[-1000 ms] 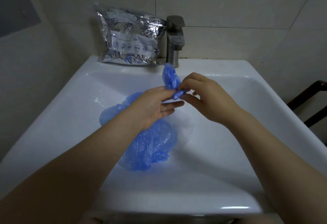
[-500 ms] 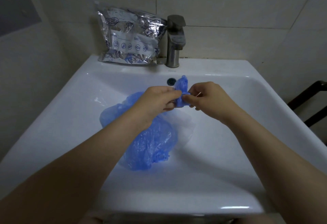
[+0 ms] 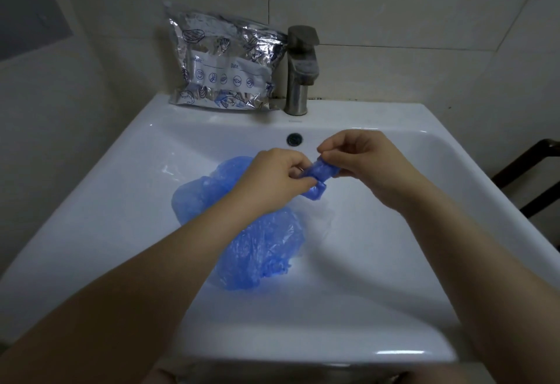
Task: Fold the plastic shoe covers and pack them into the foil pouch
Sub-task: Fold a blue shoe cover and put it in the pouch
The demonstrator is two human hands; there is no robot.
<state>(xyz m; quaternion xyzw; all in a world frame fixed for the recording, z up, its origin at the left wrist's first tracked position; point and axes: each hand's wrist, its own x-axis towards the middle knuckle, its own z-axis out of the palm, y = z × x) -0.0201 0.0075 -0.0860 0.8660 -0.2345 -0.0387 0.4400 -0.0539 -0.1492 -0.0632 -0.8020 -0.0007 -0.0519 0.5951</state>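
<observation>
A small folded blue shoe cover [image 3: 319, 176] is held over the sink basin between both hands. My left hand [image 3: 272, 176] pinches its left end and my right hand [image 3: 363, 159] pinches its upper right end. Under my left forearm a loose pile of crumpled blue shoe covers [image 3: 260, 244] lies in the basin. The silver foil pouch [image 3: 224, 62], printed with food icons, leans against the wall on the sink's back ledge, left of the tap.
The white sink [image 3: 121, 202] fills most of the view, with its overflow hole [image 3: 294, 139] just beyond my hands. A metal tap [image 3: 301, 71] stands at the back middle. A dark rail [image 3: 533, 171] shows at the right edge.
The shoe cover between my hands has been folded down from an upright strip into a short compact bundle. Both hands have shifted slightly lower over the basin.
</observation>
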